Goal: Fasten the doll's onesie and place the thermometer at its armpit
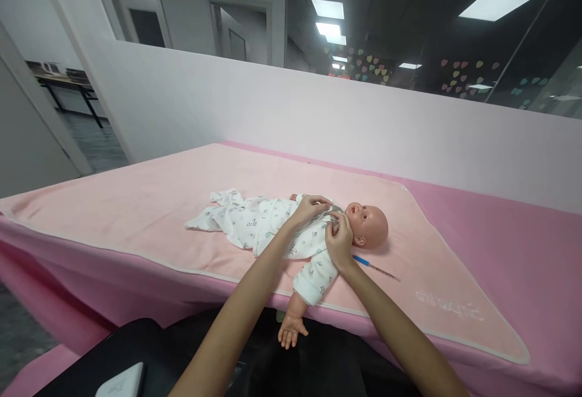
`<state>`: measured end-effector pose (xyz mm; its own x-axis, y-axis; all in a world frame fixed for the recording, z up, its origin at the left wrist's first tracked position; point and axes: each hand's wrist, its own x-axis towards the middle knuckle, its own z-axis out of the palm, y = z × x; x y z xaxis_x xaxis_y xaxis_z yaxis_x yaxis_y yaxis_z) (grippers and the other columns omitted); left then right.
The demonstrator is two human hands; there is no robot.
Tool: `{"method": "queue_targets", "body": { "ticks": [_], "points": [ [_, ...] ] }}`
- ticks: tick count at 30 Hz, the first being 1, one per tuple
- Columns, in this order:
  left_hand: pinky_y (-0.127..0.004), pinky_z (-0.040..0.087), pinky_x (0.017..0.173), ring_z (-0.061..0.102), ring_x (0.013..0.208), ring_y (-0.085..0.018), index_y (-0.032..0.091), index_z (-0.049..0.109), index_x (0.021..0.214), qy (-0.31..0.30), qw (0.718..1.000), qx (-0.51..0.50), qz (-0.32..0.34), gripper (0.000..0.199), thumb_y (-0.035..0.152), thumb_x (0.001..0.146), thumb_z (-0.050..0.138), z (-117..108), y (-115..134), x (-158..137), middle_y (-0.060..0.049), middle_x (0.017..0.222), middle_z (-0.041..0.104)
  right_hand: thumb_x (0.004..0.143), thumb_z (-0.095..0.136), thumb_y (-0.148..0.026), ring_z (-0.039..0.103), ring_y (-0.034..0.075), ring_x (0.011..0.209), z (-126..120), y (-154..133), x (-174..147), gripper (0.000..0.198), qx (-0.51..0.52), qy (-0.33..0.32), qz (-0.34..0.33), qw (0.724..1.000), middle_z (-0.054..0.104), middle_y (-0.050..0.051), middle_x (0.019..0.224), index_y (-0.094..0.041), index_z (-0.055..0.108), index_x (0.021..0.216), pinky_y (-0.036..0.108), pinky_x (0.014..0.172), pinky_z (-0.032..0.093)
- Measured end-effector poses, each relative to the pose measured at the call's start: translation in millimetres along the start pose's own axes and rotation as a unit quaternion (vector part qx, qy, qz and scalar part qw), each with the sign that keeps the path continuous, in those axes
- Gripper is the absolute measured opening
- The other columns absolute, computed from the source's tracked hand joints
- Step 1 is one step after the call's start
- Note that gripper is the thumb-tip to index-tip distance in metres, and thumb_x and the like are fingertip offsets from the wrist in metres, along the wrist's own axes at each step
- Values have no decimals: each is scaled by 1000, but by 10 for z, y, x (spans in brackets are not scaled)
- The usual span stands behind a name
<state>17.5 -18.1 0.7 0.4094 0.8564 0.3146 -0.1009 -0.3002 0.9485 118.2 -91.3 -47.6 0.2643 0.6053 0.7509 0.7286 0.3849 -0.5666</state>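
A baby doll (373, 227) lies on its back, its head to the right. It wears a white printed baby outfit (254, 218) with long sleeves. At the neckline, my left hand (310, 208) has its fingers closed on the far edge of the outfit's front. Close beside the doll's chin, my right hand (339, 240) pinches the near side of the collar; the fingertips are partly hidden. One doll arm (294, 318) hangs over the near table edge, below my wrists. Just right of my right wrist lies a thin stick with a blue end (362, 260).
A light pink blanket (150, 203) covers much of the pink-clothed table (509, 227). Behind it stands a low white partition (318, 112) with dark glass above. A white flat object (122, 382) rests on a black surface at the lower left.
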Motion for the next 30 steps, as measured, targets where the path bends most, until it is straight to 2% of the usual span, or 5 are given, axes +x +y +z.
{"method": "queue_targets", "body": {
  "ticks": [3, 6, 16, 26, 30],
  "points": [
    [-21, 41, 62, 55, 66, -12, 12, 69, 71, -73, 997, 10, 16, 14, 18, 60, 62, 2, 15, -21, -3, 68, 65, 79, 41, -18, 46, 8, 51, -3, 2, -10, 18, 98, 22, 10, 995, 58, 3, 83, -16, 55, 91, 22, 52, 42],
    [-23, 43, 65, 57, 70, -14, 12, 69, 72, -107, 994, 22, 16, 15, 16, 61, 61, -7, 27, -40, -4, 70, 66, 81, 42, -19, 46, 8, 51, 13, -21, 10, 15, 125, 45, 12, 991, 59, 2, 78, -16, 56, 88, 21, 50, 41],
    [-25, 45, 72, 60, 76, -16, 12, 71, 78, -126, 992, 13, 0, 18, 21, 64, 64, -60, -17, -11, -5, 78, 69, 85, 44, -20, 53, 10, 61, 31, 8, 24, 13, 101, 109, -54, 987, 61, 2, 75, -18, 57, 82, 22, 56, 44],
    [-26, 45, 72, 61, 74, -17, 12, 72, 77, -119, 992, 7, -42, 19, 19, 60, 65, -70, 29, -25, -5, 74, 69, 85, 40, -18, 56, 14, 79, 48, 36, 51, 17, 91, 71, -73, 991, 60, 5, 84, -19, 57, 87, 26, 70, 47],
    [-26, 45, 73, 60, 78, -17, 13, 71, 82, -122, 991, 10, -48, 22, 24, 63, 66, -84, 48, -24, -6, 80, 70, 85, 41, -19, 54, 12, 72, 49, 40, 63, 16, 82, 55, -47, 994, 58, 5, 85, -18, 56, 88, 25, 65, 46]
  ]
}}
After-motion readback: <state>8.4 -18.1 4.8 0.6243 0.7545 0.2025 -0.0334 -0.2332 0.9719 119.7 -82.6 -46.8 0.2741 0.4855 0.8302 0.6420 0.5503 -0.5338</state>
